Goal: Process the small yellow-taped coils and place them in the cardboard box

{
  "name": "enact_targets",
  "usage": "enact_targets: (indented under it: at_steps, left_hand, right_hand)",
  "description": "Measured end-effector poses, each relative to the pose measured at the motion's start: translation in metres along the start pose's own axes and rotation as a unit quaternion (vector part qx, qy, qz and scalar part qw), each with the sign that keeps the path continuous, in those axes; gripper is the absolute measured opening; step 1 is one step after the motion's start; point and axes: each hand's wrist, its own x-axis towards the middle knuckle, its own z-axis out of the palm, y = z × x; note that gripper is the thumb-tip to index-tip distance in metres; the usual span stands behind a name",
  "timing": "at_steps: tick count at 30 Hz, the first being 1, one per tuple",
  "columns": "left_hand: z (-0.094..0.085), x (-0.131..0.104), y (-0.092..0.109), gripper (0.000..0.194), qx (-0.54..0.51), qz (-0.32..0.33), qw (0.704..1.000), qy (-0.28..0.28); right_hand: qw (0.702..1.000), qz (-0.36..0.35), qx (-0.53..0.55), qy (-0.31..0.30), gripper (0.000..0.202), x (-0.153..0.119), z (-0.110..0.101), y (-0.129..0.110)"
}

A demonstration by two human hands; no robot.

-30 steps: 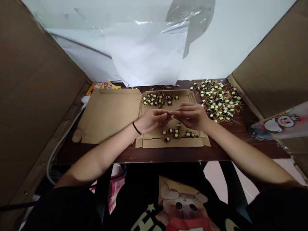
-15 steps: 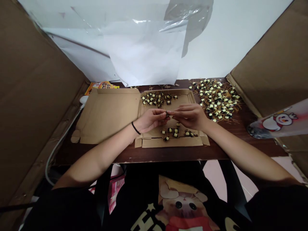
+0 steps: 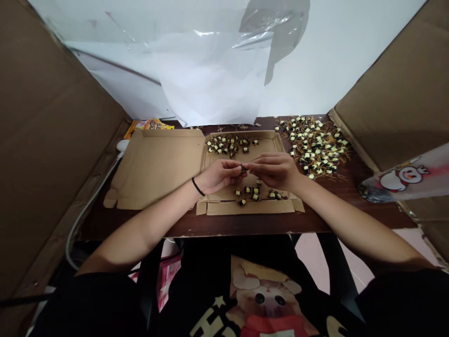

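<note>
My left hand [image 3: 221, 176], with a black band at the wrist, pinches a small dark part [image 3: 243, 168] over the cardboard tray [image 3: 250, 208]. From the right, my right hand [image 3: 275, 171] meets it, its fingertips closed at the same part. Fingers hide most of the part. Behind the hands, a cluster of small black-and-pale-yellow parts [image 3: 224, 144] lies in the tray. Several similar pieces [image 3: 252, 191] are scattered nearer the tray's front edge.
A large pile of yellow-and-black parts with thin copper-coloured wires [image 3: 317, 147] lies at the right. Beyond it is a clear cup with a snowman print [image 3: 403, 179]. A flat cardboard flap [image 3: 157, 168], a white cable [image 3: 89, 203] and an orange packet [image 3: 149, 125] are at the left.
My right hand has shifted very slightly left, its fingertips still at the small part. My left hand stays almost where it was.
</note>
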Motion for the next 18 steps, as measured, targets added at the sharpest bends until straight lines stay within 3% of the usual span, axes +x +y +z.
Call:
enact_targets:
  at_steps: [8,12,15,18]
  left_hand:
    - [0.001,0.000,0.000,0.036,0.019,-0.002,1.000,0.005]
    - [0.002,0.000,-0.001,0.034,0.002,0.010,1.000,0.021]
    - [0.003,0.000,-0.001,0.030,-0.017,0.029,0.998,0.061]
    - [0.006,0.002,-0.002,0.028,-0.019,0.042,0.995,0.094]
  right_hand:
    - [0.998,-0.011,-0.054,-0.035,0.019,0.003,-0.001,-0.002]
    - [0.996,-0.024,-0.082,-0.023,0.018,0.004,-0.001,-0.004]
    - [0.999,0.035,-0.031,-0.014,0.022,0.004,0.002,-0.007]
    - [0.985,0.158,0.062,0.008,0.033,0.004,0.008,-0.010]
